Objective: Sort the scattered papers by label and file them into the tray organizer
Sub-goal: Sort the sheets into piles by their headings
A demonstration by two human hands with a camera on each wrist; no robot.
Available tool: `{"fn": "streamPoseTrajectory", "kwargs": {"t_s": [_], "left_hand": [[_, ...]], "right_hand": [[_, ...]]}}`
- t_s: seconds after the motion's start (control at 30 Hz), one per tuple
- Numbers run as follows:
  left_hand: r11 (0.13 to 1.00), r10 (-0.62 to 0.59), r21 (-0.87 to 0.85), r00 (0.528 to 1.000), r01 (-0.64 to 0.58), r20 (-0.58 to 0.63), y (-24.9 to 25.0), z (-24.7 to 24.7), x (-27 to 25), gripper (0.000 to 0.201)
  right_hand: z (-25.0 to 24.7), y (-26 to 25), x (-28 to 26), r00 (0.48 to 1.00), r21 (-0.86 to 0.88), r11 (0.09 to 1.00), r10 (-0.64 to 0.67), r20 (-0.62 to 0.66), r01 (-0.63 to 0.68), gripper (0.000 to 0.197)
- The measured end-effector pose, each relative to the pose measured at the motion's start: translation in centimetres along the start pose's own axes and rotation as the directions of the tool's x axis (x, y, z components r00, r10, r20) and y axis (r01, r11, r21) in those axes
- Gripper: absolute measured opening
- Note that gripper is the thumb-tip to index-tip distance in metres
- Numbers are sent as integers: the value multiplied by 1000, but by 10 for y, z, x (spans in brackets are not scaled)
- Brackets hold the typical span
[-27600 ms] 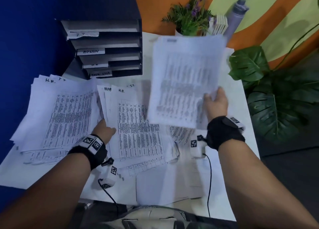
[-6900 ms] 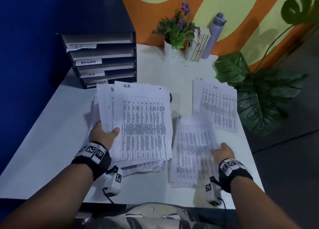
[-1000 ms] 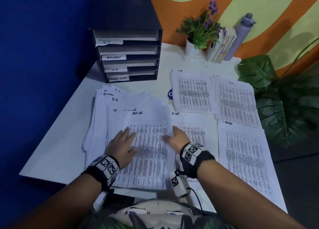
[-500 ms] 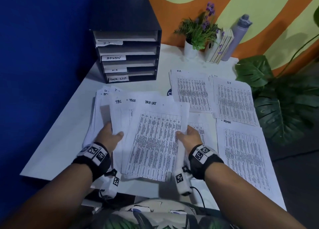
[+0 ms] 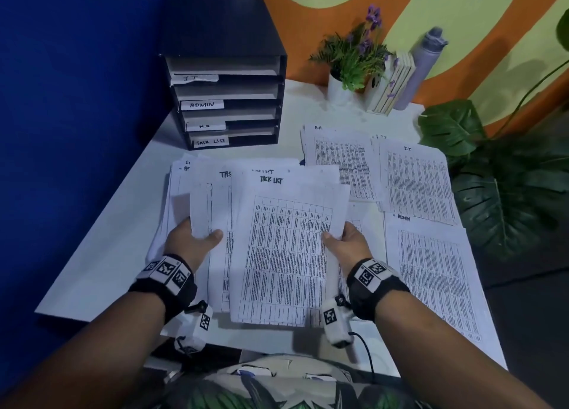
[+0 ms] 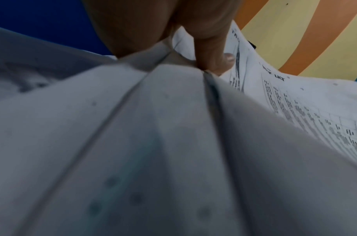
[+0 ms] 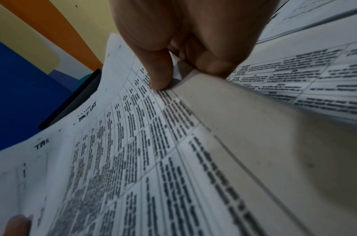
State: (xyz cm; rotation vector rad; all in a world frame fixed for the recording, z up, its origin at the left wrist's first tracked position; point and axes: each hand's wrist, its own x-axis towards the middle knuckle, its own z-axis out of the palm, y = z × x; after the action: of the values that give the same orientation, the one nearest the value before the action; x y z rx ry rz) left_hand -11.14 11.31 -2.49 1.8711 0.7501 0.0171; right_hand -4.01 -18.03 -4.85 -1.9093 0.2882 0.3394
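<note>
between our two hands the task list sheets hang fanned, not squared, lifted just clear of the unsorted stack under them. the risk we see is slippage: the sheets overlap loosely, so if either pinch eases, a lower sheet could slide out and fall back among the mixed papers, or drift onto the admin pile just outside our right grip. a buckle in the middle could also crease them before they reach the tray organizer, well beyond the grip, whose bottom slot carries the matching label.

our left hand is closed on the left edge, thumb on top, fingers hidden beneath. our right hand pinches the right edge, thumb pressed on the print and fingers curled under.
</note>
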Motion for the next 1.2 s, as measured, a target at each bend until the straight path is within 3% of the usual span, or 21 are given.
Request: {"fn": "streamPoseTrajectory", "kwargs": {"t_s": [0.1,0.27,0.4,0.53,0.7,0.87,0.93,1.03,1.07,1.1,1.2], "left_hand": [[1000,-2,-19,1000,2,14,3,4,-1,28],[999,29,-32,999,-30,-22,4,9,0,27],[1000,-2,-31,999,1,-45,1,6,3,28],[999,-23,-37,999,22,-40,-2,4,6,32],[1000,-1,-13,999,2,40,6,15,3,37],[999,-45,8,999,45,19,17,25,4,41],[999,-47,14,999,47,7,21,25,5,42],[998,-66,-17,998,66,-7,18,24,10,34],[996,-75,-41,997,74,-1,18,23,9,31],[996,-77,-43,997,77,13,20,23,7,32],[997,-76,19,994,75,81,31,28,-2,59]], "right_hand": [[0,-10,-4,1000,51,998,-21,-12,21,21],[-2,-4,1,999,130,991,28,-30,-24,22],[-13,10,4,997,140,989,58,-57,-49,14],[-20,14,1,994,209,974,101,-32,-92,20],[-11,1,-2,998,248,967,50,28,-55,28],[-8,5,6,1000,181,983,30,7,-31,19],[-13,9,7,998,227,972,55,2,-54,27],[-22,18,10,995,268,959,98,-16,-90,74],[-24,20,11,995,287,954,100,-12,-93,80],[-26,18,10,995,301,949,98,9,-96,74],[-23,1,1,994,314,943,89,71,-107,30]]}}
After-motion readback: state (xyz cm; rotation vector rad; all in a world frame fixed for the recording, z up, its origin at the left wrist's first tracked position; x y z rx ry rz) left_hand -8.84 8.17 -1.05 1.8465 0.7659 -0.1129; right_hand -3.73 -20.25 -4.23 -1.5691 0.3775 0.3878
